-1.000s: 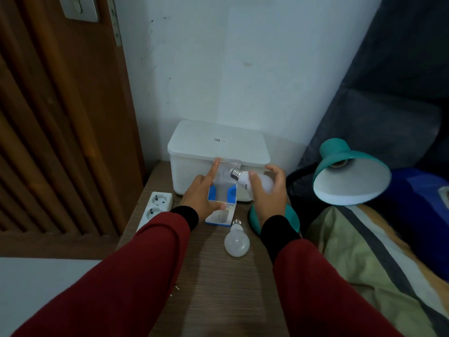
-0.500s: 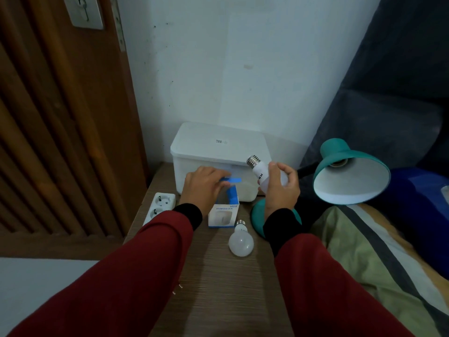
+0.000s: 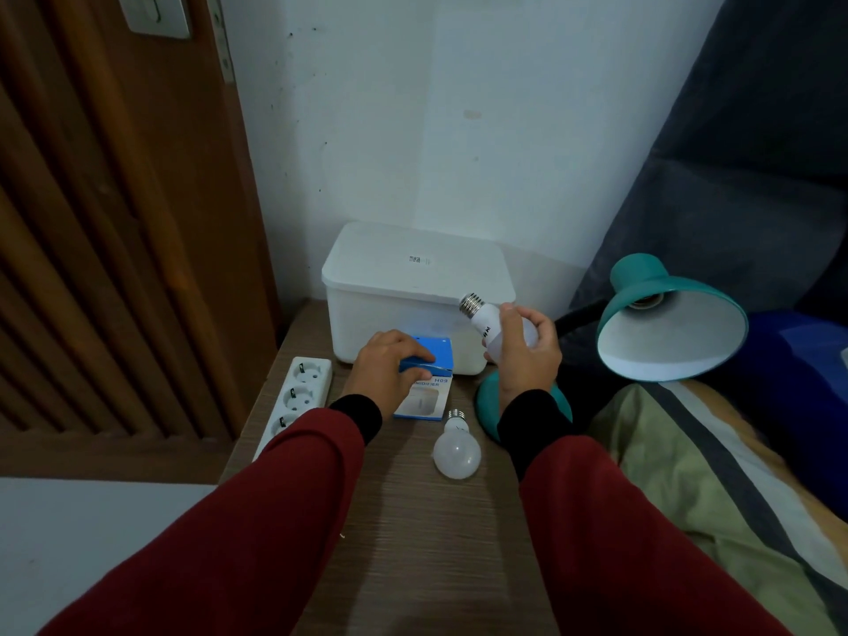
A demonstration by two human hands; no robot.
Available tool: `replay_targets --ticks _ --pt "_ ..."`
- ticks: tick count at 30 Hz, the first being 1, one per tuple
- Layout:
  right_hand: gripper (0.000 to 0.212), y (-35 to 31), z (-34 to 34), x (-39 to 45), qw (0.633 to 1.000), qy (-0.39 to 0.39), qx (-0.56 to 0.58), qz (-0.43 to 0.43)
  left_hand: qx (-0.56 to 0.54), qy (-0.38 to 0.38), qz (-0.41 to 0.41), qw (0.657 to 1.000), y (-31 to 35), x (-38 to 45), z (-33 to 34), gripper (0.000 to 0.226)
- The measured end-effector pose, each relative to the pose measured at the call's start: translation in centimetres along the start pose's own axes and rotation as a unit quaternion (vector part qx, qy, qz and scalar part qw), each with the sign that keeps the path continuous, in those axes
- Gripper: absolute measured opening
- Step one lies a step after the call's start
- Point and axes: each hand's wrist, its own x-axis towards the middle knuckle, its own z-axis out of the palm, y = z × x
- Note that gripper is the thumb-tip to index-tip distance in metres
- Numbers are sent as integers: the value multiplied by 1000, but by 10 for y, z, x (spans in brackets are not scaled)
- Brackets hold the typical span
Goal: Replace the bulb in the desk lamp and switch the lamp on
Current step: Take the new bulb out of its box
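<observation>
My right hand grips a white bulb with its metal screw base pointing up and to the left. The teal desk lamp shade hangs to the right of it, its socket empty; the lamp's round teal base sits under my right wrist. My left hand rests on a small blue and white box standing on the wooden table, fingers pressing its top flap. A second white bulb lies on the table in front of the box.
A white lidded container stands against the wall behind the box. A white power strip lies along the table's left edge. A wooden slatted door is at the left. A striped blanket and dark cushions lie at the right.
My right hand drew the bulb out of the box and lifted it to the right. My left hand set the box down on the table and pushed its flap shut.
</observation>
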Motion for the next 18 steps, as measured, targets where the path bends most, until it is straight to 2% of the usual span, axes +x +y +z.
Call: replay_targets --ticks 6,12,18 --pt "12 2 3 -1 1000 -15 -16 -10 19 -8 30 999 -2 -4 -4 21" --pt "13 -4 5 -9 999 -20 -32 -23 98 -56 61 992 -5 -11 -7 31" --pt "36 -26 -3 -26 990 -44 -109 -76 124 -28 22 992 9 -17 -16 36"
